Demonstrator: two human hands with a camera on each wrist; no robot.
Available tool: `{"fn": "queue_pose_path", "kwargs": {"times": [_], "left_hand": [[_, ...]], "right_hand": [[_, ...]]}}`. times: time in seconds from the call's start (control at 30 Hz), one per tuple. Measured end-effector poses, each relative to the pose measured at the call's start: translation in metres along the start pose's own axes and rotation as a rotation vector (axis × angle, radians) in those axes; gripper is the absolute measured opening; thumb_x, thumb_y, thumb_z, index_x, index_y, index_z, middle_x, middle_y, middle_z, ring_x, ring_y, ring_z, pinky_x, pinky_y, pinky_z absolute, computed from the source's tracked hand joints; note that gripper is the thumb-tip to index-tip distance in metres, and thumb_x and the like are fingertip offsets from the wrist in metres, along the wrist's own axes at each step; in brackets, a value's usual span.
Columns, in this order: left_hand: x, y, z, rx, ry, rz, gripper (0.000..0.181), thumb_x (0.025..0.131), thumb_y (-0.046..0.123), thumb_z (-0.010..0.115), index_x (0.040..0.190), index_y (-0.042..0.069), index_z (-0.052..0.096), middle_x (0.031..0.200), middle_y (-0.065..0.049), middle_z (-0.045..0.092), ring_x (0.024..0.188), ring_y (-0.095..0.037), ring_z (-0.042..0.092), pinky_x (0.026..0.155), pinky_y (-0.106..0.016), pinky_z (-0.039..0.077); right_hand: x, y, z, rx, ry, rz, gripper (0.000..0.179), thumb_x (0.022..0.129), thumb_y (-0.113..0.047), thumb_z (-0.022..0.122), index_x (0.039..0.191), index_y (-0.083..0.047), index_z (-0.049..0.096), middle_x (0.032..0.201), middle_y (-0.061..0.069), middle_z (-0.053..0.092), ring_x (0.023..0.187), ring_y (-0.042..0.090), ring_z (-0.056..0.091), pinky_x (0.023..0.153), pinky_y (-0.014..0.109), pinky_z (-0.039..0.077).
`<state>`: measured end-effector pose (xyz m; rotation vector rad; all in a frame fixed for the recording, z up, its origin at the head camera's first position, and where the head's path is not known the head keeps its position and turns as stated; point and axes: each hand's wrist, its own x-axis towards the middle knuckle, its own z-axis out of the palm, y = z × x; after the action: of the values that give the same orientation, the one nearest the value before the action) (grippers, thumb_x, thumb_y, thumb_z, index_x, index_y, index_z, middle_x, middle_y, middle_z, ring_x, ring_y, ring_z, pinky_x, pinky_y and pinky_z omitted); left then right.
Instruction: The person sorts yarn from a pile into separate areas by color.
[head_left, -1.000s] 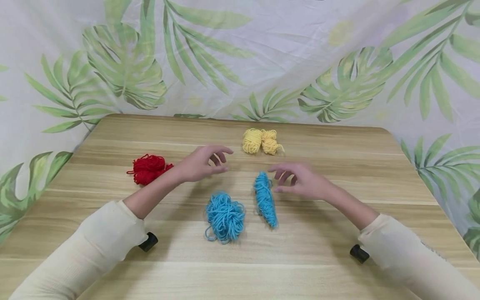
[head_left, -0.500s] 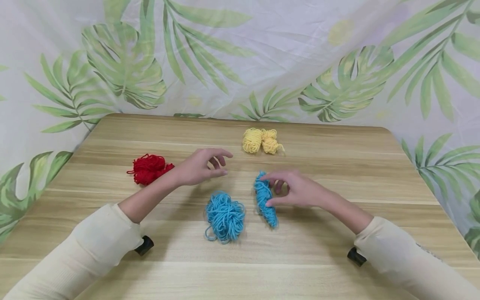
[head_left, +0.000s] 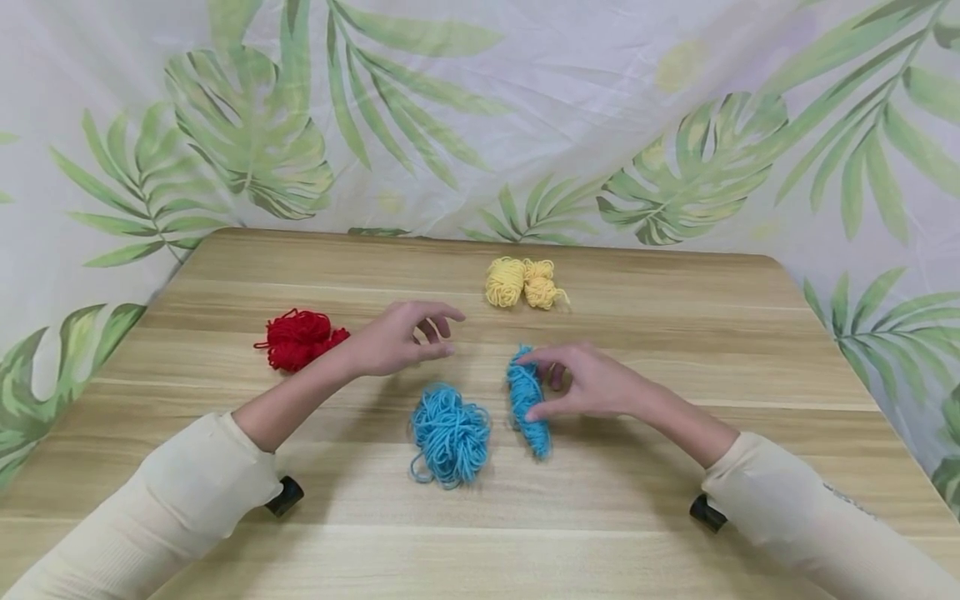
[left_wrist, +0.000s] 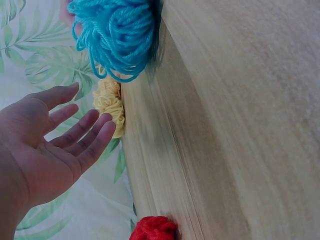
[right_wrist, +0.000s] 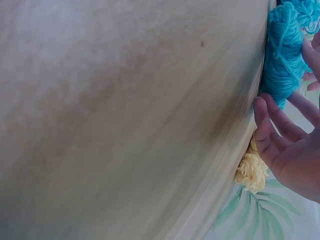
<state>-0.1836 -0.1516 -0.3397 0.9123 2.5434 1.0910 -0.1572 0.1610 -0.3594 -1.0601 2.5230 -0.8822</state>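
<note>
A long, tightly wound blue yarn skein [head_left: 529, 421] lies right of centre on the table. My right hand [head_left: 592, 382] holds it from the right, thumb on its near part and fingers by its far end, as the right wrist view also shows around the blue skein [right_wrist: 282, 55]. To its left sits a looser, looped blue yarn bundle [head_left: 450, 433]. My left hand [head_left: 397, 337] hovers beyond that bundle with loosely bent fingers and nothing in them. In the left wrist view, the palm of my left hand [left_wrist: 47, 150] is bare.
Red yarn [head_left: 300, 340] lies at the left beside my left forearm. Two yellow yarn bundles [head_left: 517, 283] sit together near the back edge of the wooden table [head_left: 675, 300]. A leaf-patterned cloth [head_left: 562, 100] hangs behind it.
My right hand has come left and nearer onto the wound blue skein, which has shifted slightly left. My left hand has drifted a little nearer; the other yarn stays put.
</note>
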Motion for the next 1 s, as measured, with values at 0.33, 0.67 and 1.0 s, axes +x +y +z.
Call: {"fn": "queue_pose_path", "kwargs": {"times": [0.33,0.67,1.0], "left_hand": [[0.001,0.000,0.003,0.001,-0.001,0.017,0.043,0.096,0.008,0.073,0.135,-0.007,0.061,0.109,-0.021,0.070,0.100,-0.031,0.069,0.083,-0.042,0.060],[0.001,0.000,0.003,-0.010,-0.012,0.028,0.042,0.096,0.006,0.073,0.134,-0.007,0.062,0.108,-0.021,0.069,0.101,-0.032,0.069,0.084,-0.042,0.060],[0.000,0.001,0.004,-0.013,-0.031,0.056,0.041,0.096,0.006,0.072,0.133,-0.008,0.062,0.106,-0.020,0.070,0.100,-0.031,0.070,0.082,-0.040,0.061]], "right_hand": [[0.007,-0.004,0.007,0.009,-0.014,0.071,0.054,0.093,-0.035,0.080,0.134,-0.004,0.066,0.085,-0.003,0.063,0.074,0.011,0.058,0.069,0.027,0.051],[0.012,-0.011,0.008,0.030,-0.036,0.082,0.052,0.085,-0.018,0.083,0.133,-0.005,0.066,0.083,0.003,0.059,0.069,0.011,0.056,0.064,0.025,0.049],[0.008,-0.007,0.004,0.097,-0.039,0.119,0.050,0.081,-0.007,0.079,0.129,-0.007,0.065,0.093,0.007,0.057,0.070,0.013,0.058,0.064,0.028,0.050]]}}
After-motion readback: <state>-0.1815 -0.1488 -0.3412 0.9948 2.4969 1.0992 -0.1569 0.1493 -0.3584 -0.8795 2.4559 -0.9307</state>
